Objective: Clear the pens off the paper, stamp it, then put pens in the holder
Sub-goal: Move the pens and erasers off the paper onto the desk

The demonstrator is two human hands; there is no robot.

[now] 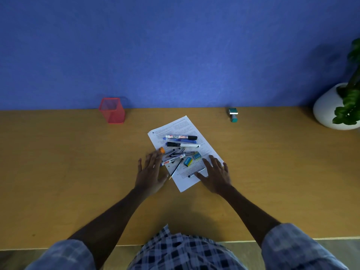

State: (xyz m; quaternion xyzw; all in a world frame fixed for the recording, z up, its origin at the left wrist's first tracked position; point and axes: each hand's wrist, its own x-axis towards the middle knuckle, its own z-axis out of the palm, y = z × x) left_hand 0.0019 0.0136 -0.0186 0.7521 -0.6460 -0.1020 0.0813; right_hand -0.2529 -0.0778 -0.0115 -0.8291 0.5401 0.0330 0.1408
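Observation:
A printed sheet of paper (206, 148) lies tilted in the middle of the wooden desk. Several pens and markers lie on it: a white marker with a black cap (181, 137), a blue pen (183, 141), another black-capped marker (183, 145), a whiteboard marker (173, 160), thin dark pens (196, 173). Two small erasers (192, 159) lie among them. My left hand (151, 173) hovers flat at the paper's left edge, fingers apart. My right hand (215, 175) spreads over the paper's lower right corner. A red mesh holder (112, 110) stands far left. A teal stamp (233, 114) stands far right.
A white round pot with a green plant (331, 108) sits at the desk's far right. A blue wall (175, 55) rises behind the desk. The desk's front edge (126, 245) is close to my body.

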